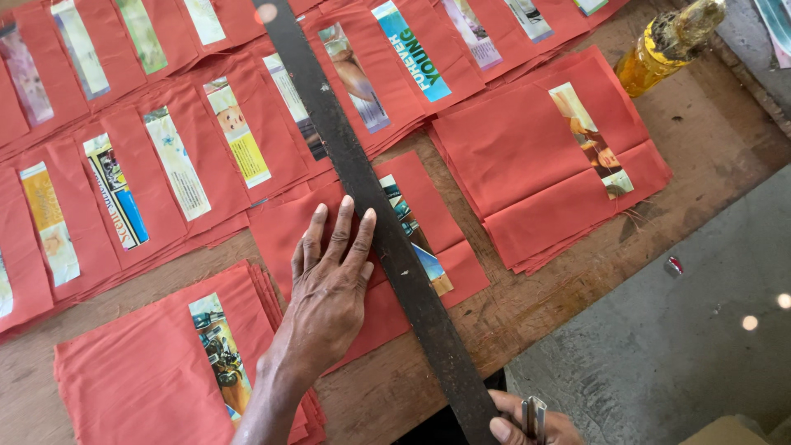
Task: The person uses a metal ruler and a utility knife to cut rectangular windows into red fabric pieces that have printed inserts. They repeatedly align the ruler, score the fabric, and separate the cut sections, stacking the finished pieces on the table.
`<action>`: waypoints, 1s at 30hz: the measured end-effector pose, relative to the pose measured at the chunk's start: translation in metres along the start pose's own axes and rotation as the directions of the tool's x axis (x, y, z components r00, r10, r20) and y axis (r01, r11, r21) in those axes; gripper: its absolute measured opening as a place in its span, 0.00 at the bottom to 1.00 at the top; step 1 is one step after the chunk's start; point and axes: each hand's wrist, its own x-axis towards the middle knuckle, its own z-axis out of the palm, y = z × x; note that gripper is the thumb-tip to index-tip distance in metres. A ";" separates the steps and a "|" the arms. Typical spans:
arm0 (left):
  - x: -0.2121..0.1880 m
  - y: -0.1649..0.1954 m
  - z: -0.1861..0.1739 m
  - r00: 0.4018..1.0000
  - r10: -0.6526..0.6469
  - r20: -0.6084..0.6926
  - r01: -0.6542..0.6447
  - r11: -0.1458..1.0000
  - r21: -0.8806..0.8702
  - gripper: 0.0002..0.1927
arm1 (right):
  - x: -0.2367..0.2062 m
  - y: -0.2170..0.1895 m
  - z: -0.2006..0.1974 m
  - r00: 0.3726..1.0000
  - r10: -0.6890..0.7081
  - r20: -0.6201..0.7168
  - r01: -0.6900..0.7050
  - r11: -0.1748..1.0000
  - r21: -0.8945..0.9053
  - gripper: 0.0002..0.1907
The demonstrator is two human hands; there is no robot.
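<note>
A red sheet (362,247) on the wooden table (527,305) is being pressed flat by the left hand (329,284), fingers spread wide, just beside a long dark ruler (371,206) being laid slantwise across it. The right hand (527,424) — largely cut off at the bottom edge — is being kept closed around a small metal tool (534,416), its kind hard to make out.

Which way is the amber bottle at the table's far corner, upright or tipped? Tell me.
Tipped. The amber bottle lies on its side on the wooden table, its neck pointing to the upper right.
</note>
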 end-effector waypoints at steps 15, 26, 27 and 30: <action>0.002 0.001 -0.003 0.998 -0.025 0.061 0.024 1.000 0.018 0.30 | 0.000 -0.003 0.000 0.993 -0.112 0.034 0.110 0.991 0.071 0.24; 0.005 0.006 -0.005 0.997 -0.041 0.067 0.038 0.999 0.034 0.46 | 0.002 -0.003 0.001 0.997 -0.069 0.047 0.062 0.990 0.130 0.22; 0.005 0.006 -0.005 0.997 -0.043 0.066 0.041 0.999 0.031 0.47 | 0.003 -0.003 0.001 0.997 -0.065 0.048 0.059 0.991 0.116 0.23; 0.005 0.006 -0.004 0.997 -0.039 0.060 0.037 0.999 0.030 0.48 | 0.002 -0.004 0.000 0.995 -0.083 0.047 0.077 0.990 0.115 0.20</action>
